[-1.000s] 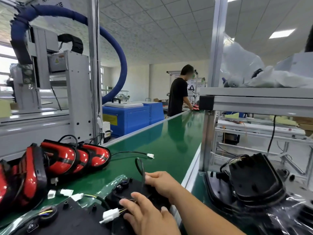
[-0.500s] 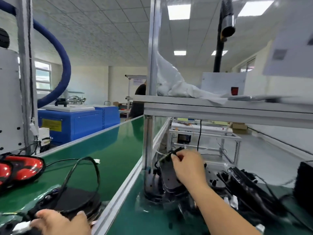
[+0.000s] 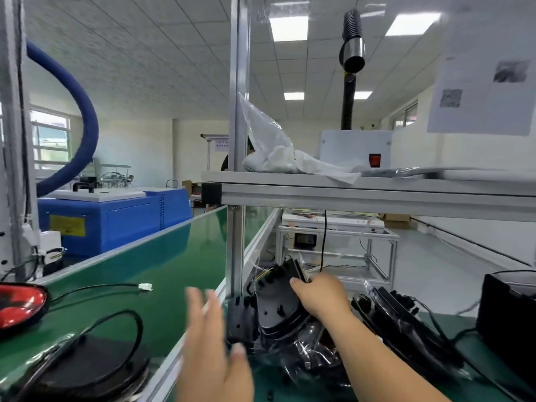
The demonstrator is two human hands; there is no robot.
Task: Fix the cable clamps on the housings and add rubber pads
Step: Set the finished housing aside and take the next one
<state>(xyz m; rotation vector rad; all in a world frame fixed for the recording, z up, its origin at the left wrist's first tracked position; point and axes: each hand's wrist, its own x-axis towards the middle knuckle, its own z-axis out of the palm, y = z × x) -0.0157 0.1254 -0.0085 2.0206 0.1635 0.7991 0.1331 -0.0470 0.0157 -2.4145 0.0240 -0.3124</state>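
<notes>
A black housing [image 3: 275, 303] stands upright among others in clear plastic on the side bench, just right of the aluminium post. My right hand [image 3: 322, 294] grips its top right edge, fingers curled over it. My left hand [image 3: 211, 343] hovers in the air left of that housing, fingers straight and spread, holding nothing; it is motion-blurred. Another black housing [image 3: 87, 361] with a looped black cable lies in plastic on the green conveyor belt [image 3: 162, 265] at the lower left. More black housings [image 3: 406, 314] lean in a row to the right.
A red lamp unit [image 3: 20, 303] sits at the left edge of the belt. A loose cable with a white connector [image 3: 145, 286] lies on the belt. An aluminium post [image 3: 235, 250] and shelf [image 3: 377, 195] stand above the bench. A black box [image 3: 507, 311] stands far right.
The view has swung right from the belt to the side bench. My right hand reached over and took hold of the upright housing. My left hand left the belt housing and rose, open.
</notes>
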